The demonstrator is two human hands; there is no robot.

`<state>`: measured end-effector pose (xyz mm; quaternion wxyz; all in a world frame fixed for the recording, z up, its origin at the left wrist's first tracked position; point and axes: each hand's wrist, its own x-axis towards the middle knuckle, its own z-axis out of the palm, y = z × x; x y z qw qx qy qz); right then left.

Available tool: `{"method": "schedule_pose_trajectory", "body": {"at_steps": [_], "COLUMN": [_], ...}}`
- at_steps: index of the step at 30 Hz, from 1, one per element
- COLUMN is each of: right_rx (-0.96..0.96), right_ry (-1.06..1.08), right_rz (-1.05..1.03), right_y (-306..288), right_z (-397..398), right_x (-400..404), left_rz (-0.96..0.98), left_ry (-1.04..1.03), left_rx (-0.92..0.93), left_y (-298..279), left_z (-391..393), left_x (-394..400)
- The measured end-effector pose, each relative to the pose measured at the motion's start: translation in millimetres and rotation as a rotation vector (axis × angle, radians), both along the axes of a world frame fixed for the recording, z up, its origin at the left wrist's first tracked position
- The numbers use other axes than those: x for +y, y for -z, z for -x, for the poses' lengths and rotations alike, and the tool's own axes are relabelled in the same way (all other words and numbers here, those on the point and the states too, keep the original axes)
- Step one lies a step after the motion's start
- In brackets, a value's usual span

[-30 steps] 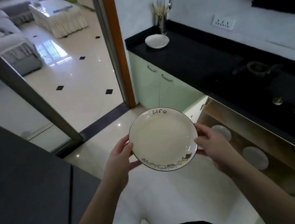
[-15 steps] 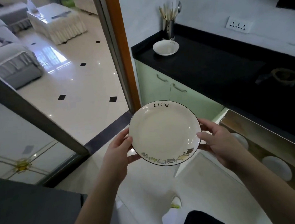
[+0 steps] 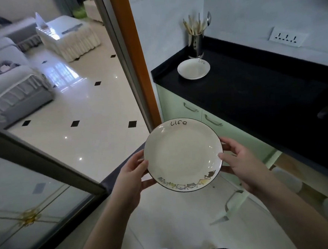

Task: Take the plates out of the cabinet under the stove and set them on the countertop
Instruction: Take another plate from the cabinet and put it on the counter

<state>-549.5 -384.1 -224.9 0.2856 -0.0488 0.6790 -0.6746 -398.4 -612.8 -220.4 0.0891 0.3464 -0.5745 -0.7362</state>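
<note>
I have the plate [image 3: 183, 155] held level in the air between both hands, in front of the green cabinet doors [image 3: 189, 110] and short of the black tabletop [image 3: 254, 85]. My left hand [image 3: 130, 174] has its grip on the left rim, thumb on top; my right hand [image 3: 240, 163] grips the right rim the same way. A second plate [image 3: 193, 69] already sits on the tabletop, just beside the utensil holder [image 3: 195, 43]. Low on the right, pale discs, probably more plates [image 3: 287, 177], show dimly in the open cabinet.
</note>
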Motion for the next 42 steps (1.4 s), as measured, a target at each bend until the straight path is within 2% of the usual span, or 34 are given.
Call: {"method": "schedule_pose_trajectory", "body": {"at_steps": [12, 16, 23, 29, 42], "right_rx": [0.050, 0.085, 0.072, 0.005, -0.092], "right_ry": [0.148, 0.232, 0.461, 0.637, 0.754], "right_rz": [-0.062, -0.088, -0.107, -0.074, -0.059], "right_y": [8.4, 0.3, -7.7, 12.6, 44.9], "right_z": [74.1, 90.0, 111.3, 143.0, 257.4], "right_x": [-145.0, -161.4, -117.9, -73.3, -11.6], "left_rz": [-0.118, -0.113, -0.124, -0.135, -0.014], "left_ry": [0.145, 0.225, 0.466, 0.631, 0.712], "left_rx": [0.089, 0.111, 0.075, 0.037, -0.068], "left_y": [31.7, 35.6, 42.5, 47.4, 55.9], "left_z": [105.7, 146.5, 242.8, 316.4, 451.0], "left_x": [-162.0, -187.3, -168.2, -125.8, -58.5]}}
